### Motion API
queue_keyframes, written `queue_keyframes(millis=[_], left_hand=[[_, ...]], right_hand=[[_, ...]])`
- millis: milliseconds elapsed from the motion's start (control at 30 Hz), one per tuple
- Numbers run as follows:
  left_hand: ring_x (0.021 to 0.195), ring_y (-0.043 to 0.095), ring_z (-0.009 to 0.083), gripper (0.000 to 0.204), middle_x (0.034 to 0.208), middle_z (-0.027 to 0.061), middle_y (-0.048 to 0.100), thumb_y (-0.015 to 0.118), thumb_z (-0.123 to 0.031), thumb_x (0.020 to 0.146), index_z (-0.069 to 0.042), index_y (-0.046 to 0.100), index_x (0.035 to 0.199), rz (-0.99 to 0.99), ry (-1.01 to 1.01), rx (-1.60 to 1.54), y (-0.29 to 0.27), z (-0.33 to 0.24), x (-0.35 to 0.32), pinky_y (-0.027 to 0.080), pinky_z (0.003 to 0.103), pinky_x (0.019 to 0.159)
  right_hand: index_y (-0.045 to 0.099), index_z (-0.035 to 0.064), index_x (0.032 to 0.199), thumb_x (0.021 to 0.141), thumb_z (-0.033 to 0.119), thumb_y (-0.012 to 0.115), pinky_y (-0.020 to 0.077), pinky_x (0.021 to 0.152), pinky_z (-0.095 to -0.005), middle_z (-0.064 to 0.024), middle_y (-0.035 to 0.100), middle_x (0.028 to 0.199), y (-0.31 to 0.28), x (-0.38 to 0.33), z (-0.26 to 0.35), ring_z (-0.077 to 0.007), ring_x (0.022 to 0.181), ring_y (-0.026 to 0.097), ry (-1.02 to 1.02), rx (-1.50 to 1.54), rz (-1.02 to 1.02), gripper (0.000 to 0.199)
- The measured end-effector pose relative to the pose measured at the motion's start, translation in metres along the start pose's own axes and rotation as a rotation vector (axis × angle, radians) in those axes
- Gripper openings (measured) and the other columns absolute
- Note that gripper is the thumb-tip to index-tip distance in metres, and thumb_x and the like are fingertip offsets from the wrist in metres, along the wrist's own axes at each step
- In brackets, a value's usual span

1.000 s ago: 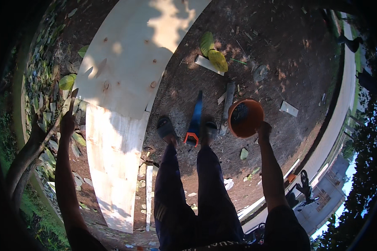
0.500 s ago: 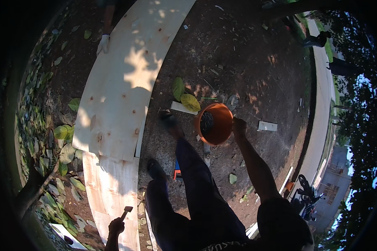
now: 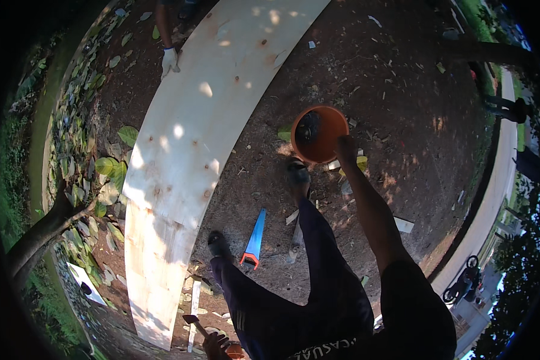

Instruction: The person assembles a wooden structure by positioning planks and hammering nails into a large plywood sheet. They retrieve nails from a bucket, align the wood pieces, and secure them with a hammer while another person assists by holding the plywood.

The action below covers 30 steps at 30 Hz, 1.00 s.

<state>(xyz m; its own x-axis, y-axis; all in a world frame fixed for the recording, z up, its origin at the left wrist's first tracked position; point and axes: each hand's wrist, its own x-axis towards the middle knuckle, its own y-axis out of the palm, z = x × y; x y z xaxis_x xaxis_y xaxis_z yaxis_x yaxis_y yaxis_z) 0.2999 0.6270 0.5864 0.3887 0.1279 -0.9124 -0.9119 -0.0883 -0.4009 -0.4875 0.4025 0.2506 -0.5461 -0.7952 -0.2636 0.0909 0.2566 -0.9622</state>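
My right hand (image 3: pixel 345 150) grips the near rim of an orange bucket (image 3: pixel 330 135), held out ahead of me above the ground. A dark clump of thin pieces (image 3: pixel 308 127), apparently nails, lies inside it. At the lower edge, my left hand (image 3: pixel 216 346) is closed round the handle of a hammer (image 3: pixel 191 320), its head pointing up and left. Long pale plywood sheets (image 3: pixel 192 144) stretch from the far side down past my left. A co-worker's white-gloved hand (image 3: pixel 170 62) touches the far left edge of the plywood.
A blue handsaw (image 3: pixel 255 235) with a red-orange handle lies between my feet and the plywood. Wood offcuts (image 3: pixel 404 225) and leaves are scattered over the soil. A tree trunk (image 3: pixel 48 225) rises at left. On the right are a path (image 3: pixel 492 186) and a parked motorcycle (image 3: pixel 464 281).
I have stepped forward with my right foot. The bucket has moved farther out and slightly right. My left hand and the hammer have moved right and lower. The whole handsaw now shows.
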Motion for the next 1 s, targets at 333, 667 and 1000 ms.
queue_keyframes(millis=[333, 667, 1000], left_hand=[[0.063, 0.060, 0.0084, 0.040, 0.072, 0.0028, 0.063, 0.058, -0.019, 0.099, -0.007, 0.062, 0.136, -0.043, 0.114, 0.651, 0.195, 0.086, -0.171, 0.050, 0.029, 0.056], [0.104, 0.066, 0.0484, 0.068, 0.148, 0.0260, 0.049, 0.049, -0.027, 0.098, -0.022, 0.023, 0.161, 0.181, 0.288, 1.218, 0.299, 0.067, -0.250, 0.054, 0.057, 0.086], [0.091, 0.065, 0.0159, 0.043, 0.103, 0.0073, 0.071, 0.068, -0.022, 0.095, -0.001, 0.061, 0.132, 0.314, -0.258, 0.174, 0.285, 0.089, -0.304, 0.054, 0.037, 0.077]], right_hand=[[0.059, -0.0008, 0.125, 0.102, 0.034, 0.048, 0.0462, 0.094, -0.0546, -0.0234, 0.063, 0.122, 0.069, 0.104, -0.057, -0.0433, 0.111, 0.062, 0.045, 0.453, 0.317, 0.043], [0.055, -0.0023, 0.126, 0.098, 0.028, 0.062, 0.0507, 0.093, -0.0470, -0.0265, 0.064, 0.117, -0.039, 0.030, -0.038, -0.0363, 0.110, 0.066, -0.289, 0.608, 0.384, 0.041], [0.068, -0.0002, 0.103, 0.102, 0.057, 0.049, 0.0535, 0.087, -0.0495, -0.0240, 0.071, 0.097, -0.194, -0.181, -0.099, -0.0427, 0.096, 0.070, -0.574, -0.007, 1.664, 0.060]])
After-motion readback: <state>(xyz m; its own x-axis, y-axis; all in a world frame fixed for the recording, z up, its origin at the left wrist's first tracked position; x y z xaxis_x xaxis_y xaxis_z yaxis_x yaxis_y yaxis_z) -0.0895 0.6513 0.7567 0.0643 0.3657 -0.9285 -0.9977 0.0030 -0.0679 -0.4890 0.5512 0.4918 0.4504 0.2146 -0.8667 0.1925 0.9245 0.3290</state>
